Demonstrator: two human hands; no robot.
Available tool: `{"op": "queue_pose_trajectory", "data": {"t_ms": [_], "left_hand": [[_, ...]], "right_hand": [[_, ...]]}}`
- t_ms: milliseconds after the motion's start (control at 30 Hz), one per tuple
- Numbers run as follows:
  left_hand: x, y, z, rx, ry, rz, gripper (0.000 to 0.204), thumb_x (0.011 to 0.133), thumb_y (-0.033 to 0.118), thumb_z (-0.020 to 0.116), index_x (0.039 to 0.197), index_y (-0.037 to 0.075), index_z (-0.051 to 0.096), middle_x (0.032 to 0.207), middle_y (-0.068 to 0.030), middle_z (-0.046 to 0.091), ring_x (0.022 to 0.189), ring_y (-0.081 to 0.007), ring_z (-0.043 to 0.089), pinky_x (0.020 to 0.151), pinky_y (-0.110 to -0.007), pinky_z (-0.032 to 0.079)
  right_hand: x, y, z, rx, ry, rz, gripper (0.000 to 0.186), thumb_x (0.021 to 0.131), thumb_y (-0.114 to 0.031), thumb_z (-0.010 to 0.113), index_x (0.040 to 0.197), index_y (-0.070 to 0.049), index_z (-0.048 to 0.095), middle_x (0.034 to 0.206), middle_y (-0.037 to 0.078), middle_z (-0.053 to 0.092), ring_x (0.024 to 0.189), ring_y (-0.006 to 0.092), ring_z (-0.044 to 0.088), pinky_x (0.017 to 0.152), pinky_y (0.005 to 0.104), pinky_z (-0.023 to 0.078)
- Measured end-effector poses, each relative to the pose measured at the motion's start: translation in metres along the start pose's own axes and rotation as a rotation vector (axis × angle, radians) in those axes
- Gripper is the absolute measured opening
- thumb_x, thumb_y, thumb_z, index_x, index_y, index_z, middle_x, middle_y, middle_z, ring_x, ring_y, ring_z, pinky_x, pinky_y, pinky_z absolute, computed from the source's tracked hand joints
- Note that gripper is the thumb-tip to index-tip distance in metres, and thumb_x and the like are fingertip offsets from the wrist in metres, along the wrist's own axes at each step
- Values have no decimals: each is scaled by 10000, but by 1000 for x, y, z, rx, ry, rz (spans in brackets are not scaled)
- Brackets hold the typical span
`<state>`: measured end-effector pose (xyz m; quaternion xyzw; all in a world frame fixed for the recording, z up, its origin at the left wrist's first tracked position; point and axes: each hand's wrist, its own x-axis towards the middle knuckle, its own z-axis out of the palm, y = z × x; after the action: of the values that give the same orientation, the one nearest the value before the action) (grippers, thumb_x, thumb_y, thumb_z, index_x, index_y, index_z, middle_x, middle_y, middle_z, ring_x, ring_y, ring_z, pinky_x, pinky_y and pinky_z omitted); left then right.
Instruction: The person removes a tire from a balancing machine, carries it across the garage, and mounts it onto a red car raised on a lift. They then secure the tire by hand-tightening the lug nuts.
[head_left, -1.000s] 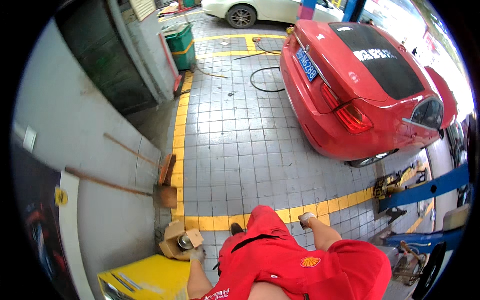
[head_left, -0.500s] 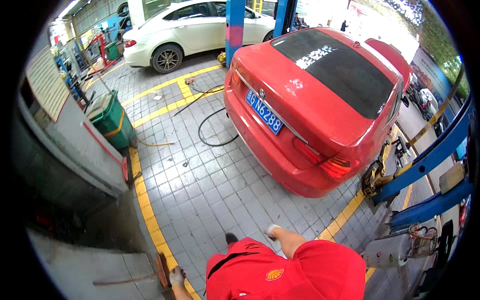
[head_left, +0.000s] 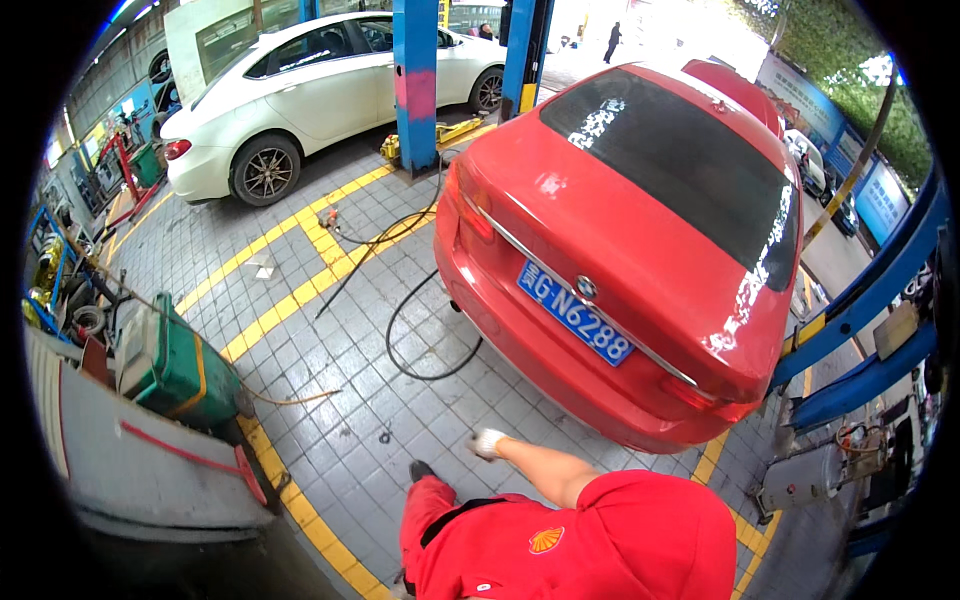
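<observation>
My right hand (head_left: 487, 443), in a white and grey work glove, swings out in front of my red shirt, over the tiled floor. Its fingers are too small and blurred to tell whether they are curled or apart, and nothing is seen sticking out of it. The nearest large thing is the rear bumper of a red car (head_left: 640, 220), and a gap lies between them. My left hand is out of sight. One dark shoe (head_left: 422, 470) shows ahead of my red trouser leg.
A black hose (head_left: 430, 376) loops over the floor beside the car. Green wheeled bin (head_left: 170, 360) and grey panel (head_left: 160, 450) stand at left. Blue lift posts (head_left: 416, 90) rise between the red car and a white car (head_left: 300, 90). At right is a metal tank (head_left: 800, 476).
I have moved forward, closer to the red car and the green bin. My left hand, low beside the wall before, has left the view. My right hand has swung farther out.
</observation>
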<state>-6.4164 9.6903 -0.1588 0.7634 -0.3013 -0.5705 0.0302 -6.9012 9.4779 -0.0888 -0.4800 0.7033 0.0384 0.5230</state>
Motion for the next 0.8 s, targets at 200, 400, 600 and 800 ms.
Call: {"op": "queue_pose_trajectory", "data": {"t_ms": [200, 400, 600, 800], "left_hand": [[163, 264, -199, 245, 132, 454, 464, 995, 424, 532, 889, -5, 674, 812, -186, 718, 746, -371, 688, 708, -481, 529], [268, 605, -293, -76, 250, 546, 389, 1018, 385, 626, 1094, 11, 704, 870, -36, 687, 718, -135, 621, 632, -290, 499], [364, 727, -278, 6, 102, 345, 419, 1018, 360, 614, 1223, 2, 690, 901, -75, 715, 706, -167, 651, 639, -333, 529], [414, 835, -304, 124, -51, -39, 396, 1029, 337, 590, 1226, 0, 658, 995, -101, 719, 742, -213, 659, 650, -387, 541]], "right_hand": [[95, 68, -52, -477, 93, 94, 364, 930, -281, 580, 1108, -47, 794, 1145, 200, 767, 1034, 362, 759, 901, 487, 575], [217, 30, -110, 239, -28, 404, 393, 985, -319, 564, 1010, -3, 795, 1018, 207, 783, 899, 320, 776, 805, 481, 602], [383, -88, -243, -452, -147, 71, 451, 975, -374, 559, 1162, -24, 774, 1298, 233, 702, 1211, 386, 687, 993, 479, 551], [503, -322, -501, 279, 517, 33, 437, 984, -379, 560, 1127, -5, 735, 1049, 252, 748, 999, 406, 723, 862, 496, 563]]}}
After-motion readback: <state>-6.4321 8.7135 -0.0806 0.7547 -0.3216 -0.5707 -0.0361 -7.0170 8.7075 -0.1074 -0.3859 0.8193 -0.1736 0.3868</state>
